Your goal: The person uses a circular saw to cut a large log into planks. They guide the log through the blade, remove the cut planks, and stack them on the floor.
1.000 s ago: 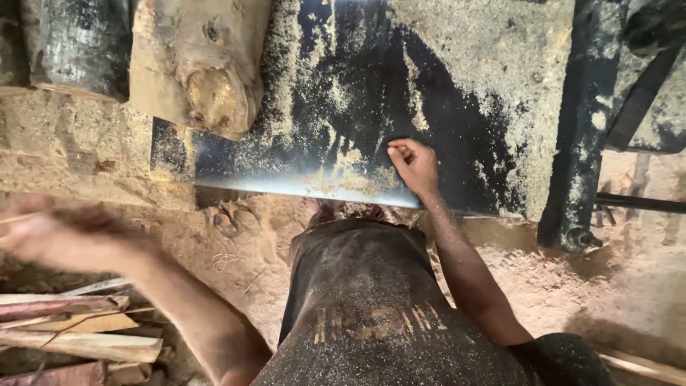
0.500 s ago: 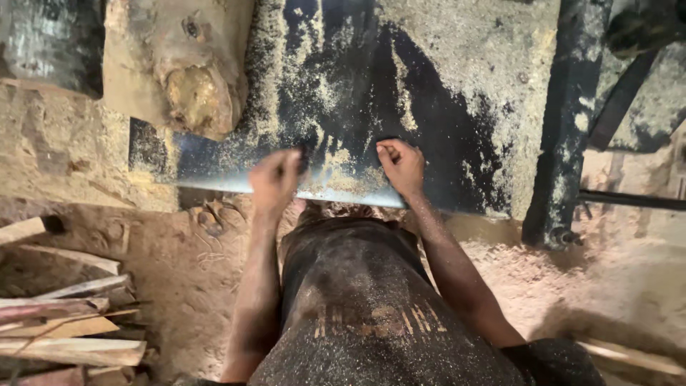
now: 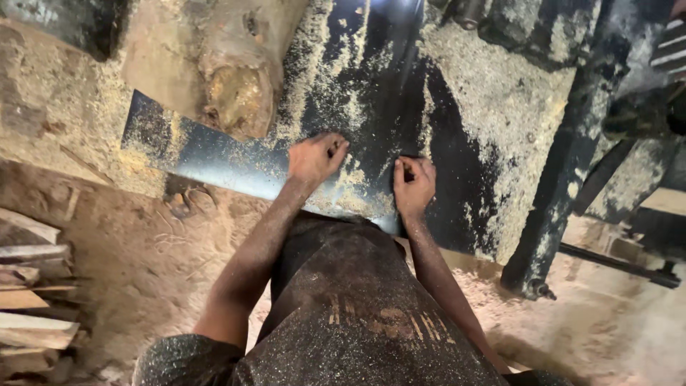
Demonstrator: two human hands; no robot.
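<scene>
A dark metal table point(image 3: 214, 154) dusted with sawdust stretches across the view. My left hand point(image 3: 316, 156) rests flat on it near its front edge, fingers a little apart, holding nothing. My right hand point(image 3: 414, 183) lies close beside it on the same surface with the fingers curled in; whether it grips anything is unclear. A thick rough log point(image 3: 214, 61) lies on the table to the upper left of my left hand, its cut end facing me.
Cut wooden planks point(image 3: 32, 286) are stacked on the ground at the left. A dark metal frame post point(image 3: 554, 193) stands at the right, with a rod point(image 3: 614, 261) running off to the right. Sawdust covers the ground point(image 3: 128, 236).
My left hand swung in from the far left and now rests on the table beside my right hand. The view has drawn closer to the table.
</scene>
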